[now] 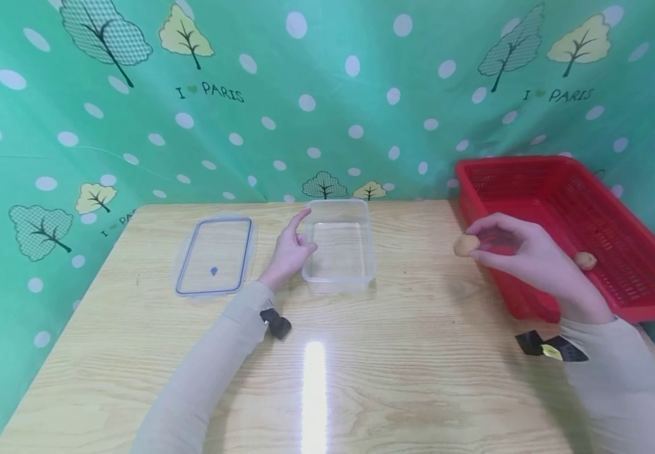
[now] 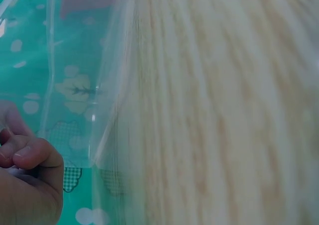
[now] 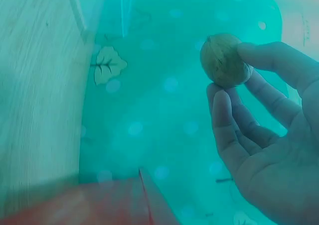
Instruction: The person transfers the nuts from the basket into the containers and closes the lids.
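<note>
In the head view, my right hand [image 1: 523, 249] pinches a walnut [image 1: 466, 245] between thumb and fingertips, over the left edge of the red basket [image 1: 472, 189]. The right wrist view shows the rounded tan shell of the walnut [image 3: 222, 60] at the fingertips. My left hand [image 1: 290, 252] is at the left rim of a clear plastic container [image 1: 340, 287], index finger stretched along it, thumb at the rim and the other fingers curled. The left wrist view shows those curled fingers [image 2: 35, 153] beside the container's clear wall [image 2: 75, 100]; the contact itself is partly hidden.
Another walnut [image 1: 585, 260] lies in the red basket, partly behind the right forearm. A clear lid [image 1: 216, 252] with a blue seal lies left of the container on the wooden table [image 1: 395, 378]. A green dotted curtain [image 1: 282, 126] hangs behind the table.
</note>
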### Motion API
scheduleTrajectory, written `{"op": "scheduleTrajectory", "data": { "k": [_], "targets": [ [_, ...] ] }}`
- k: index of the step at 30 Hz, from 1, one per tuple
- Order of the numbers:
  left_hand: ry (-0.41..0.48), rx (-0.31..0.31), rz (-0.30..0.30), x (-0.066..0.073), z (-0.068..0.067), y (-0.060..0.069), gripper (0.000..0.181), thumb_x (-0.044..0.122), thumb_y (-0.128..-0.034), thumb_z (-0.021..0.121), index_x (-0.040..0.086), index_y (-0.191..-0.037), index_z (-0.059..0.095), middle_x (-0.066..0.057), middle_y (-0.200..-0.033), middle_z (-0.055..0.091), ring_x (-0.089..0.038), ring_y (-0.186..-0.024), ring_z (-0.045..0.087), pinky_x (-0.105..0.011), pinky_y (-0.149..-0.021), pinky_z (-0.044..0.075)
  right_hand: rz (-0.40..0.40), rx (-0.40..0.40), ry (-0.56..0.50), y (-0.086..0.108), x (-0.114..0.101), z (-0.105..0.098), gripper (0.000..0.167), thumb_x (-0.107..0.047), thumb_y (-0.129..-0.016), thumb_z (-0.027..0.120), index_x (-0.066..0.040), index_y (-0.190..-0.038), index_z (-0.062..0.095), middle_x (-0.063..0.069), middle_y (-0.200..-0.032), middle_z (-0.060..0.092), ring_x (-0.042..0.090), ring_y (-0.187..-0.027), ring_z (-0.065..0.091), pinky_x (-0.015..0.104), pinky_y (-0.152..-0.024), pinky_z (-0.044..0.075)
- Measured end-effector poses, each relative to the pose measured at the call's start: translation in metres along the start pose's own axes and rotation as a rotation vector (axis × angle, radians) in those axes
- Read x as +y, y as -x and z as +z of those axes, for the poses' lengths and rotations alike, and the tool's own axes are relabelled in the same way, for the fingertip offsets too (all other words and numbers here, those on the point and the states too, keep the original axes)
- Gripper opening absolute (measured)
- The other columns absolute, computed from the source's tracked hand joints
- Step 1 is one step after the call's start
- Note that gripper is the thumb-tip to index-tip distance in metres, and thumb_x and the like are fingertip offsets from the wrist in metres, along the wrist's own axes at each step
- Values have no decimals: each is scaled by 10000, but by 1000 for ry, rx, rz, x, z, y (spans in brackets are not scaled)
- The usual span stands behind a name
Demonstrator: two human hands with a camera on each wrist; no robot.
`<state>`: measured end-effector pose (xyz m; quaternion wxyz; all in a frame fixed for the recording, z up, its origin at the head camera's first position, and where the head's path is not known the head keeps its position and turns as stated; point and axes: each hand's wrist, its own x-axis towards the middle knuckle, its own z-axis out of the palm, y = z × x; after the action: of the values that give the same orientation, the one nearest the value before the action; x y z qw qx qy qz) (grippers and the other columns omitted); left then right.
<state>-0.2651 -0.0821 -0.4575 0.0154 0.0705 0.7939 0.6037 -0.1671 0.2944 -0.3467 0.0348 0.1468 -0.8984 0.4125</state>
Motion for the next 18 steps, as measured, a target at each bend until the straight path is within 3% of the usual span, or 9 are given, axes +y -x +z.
{"op": "scheduleTrajectory", "data": {
  "k": [7,11,18],
  "targets": [
    [4,-6,-4,-2,1,0,810,-112,-799,568,180,-1513,322,40,-555,367,-75,-453,348,-204,-418,323,-60,-69,-33,-10,-2,15,392,-67,-843,745,-73,-1210,609,59,-1098,627,143,-946,598,182,-741,528],
    [5,-9,-19,1,1,0,812,-122,-813,564,178,-1521,302,33,-565,363,-58,-441,343,-199,-413,316,-54,-82,-51,-18,-2,22,391,-79,-847,742,-88,-1215,609,51,-1115,616,158,-963,593,194,-776,516],
    [-16,-25,-46,37,-2,19,781,-145,-812,534,79,-1516,282,8,-575,359,-57,-448,328,-170,-423,308,-73,-114,-98,-35,-5,42,347,-69,-865,713,-32,-1195,612,94,-1103,628,189,-985,586,236,-841,499]
  ]
}}
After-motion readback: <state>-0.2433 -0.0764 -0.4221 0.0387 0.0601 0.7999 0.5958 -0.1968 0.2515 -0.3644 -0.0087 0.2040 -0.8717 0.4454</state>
